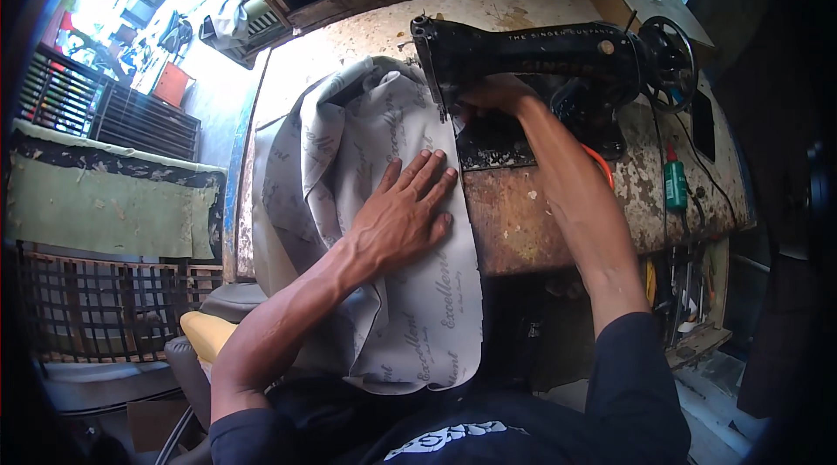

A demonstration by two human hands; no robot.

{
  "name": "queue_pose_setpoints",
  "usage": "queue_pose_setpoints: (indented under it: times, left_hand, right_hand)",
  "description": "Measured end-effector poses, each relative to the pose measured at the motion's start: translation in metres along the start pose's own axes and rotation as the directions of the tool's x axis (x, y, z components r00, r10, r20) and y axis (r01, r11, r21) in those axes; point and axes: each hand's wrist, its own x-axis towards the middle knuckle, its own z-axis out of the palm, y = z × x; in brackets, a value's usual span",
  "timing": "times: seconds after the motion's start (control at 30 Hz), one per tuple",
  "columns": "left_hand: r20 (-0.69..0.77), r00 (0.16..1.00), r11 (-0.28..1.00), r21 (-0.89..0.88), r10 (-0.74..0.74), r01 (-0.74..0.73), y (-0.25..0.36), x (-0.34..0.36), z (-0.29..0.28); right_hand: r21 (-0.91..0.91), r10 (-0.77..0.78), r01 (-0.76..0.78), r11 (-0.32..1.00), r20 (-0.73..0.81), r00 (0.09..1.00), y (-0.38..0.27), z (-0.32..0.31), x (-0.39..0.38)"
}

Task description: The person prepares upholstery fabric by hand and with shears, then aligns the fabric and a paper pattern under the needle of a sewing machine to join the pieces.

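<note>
1. Pressing down palm-first, the left hand (pixel 397 219) lies on a grey fabric (pixel 436 282) covered in dark repeated lettering; its fingers (pixel 415 170) are stretched out and slightly spread, gripping nothing.
2. The right hand (pixel 497 95) reaches under the arm of a black sewing machine (pixel 540 55), just behind the needle end. Its fingers are partly hidden in shadow there, so from where I stand I cannot tell whether they pinch the cloth.
3. That fabric lies left of the machine, its long right edge running from beside the needle end toward the person. The left part is bunched into thick folds, and the near end hangs past the edge of the worn wooden surface (pixel 514 203) toward the lap.
4. At the machine's right end sits a spoked handwheel (pixel 670 64); near it, closer to the person, a green bottle (pixel 676 184) with a red tip stands on the surface, a dark cable (pixel 711 177) beside it.
5. An orange loop (pixel 602 165) shows beside the right forearm, by the machine's base.
6. Off to the left, well apart from the hands, I see a pale green panel (pixel 113 208) with a ragged dark border.
</note>
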Motion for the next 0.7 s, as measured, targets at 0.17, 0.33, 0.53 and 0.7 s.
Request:
queue_pose_setpoints:
  times: [0.17, 0.33, 0.53, 0.7]
  left_hand:
    - [0.034, 0.998, 0.995, 0.084, -0.051, 0.048, 0.008, 0.001, 0.002]
    - [0.0, 0.999, 0.998, 0.028, -0.05, 0.05, 0.005, 0.003, 0.003]
    - [-0.043, 0.999, 1.0, 0.023, -0.017, 0.018, -0.005, 0.002, 0.008]
    - [-0.042, 0.999, 0.999, 0.016, -0.031, 0.032, -0.013, 0.011, 0.004]
  right_hand:
    - [0.172, -0.153, 0.17, 0.97, -0.106, 0.983, 0.039, 0.013, 0.045]
    - [-0.088, -0.49, 0.494, 0.865, -0.353, 0.797, 0.048, 0.023, 0.065]
    - [-0.283, -0.419, 0.338, 0.898, -0.308, 0.854, 0.053, 0.031, 0.065]
    - [-0.527, -0.643, 0.388, 0.756, -0.49, 0.588, 0.052, 0.036, 0.073]
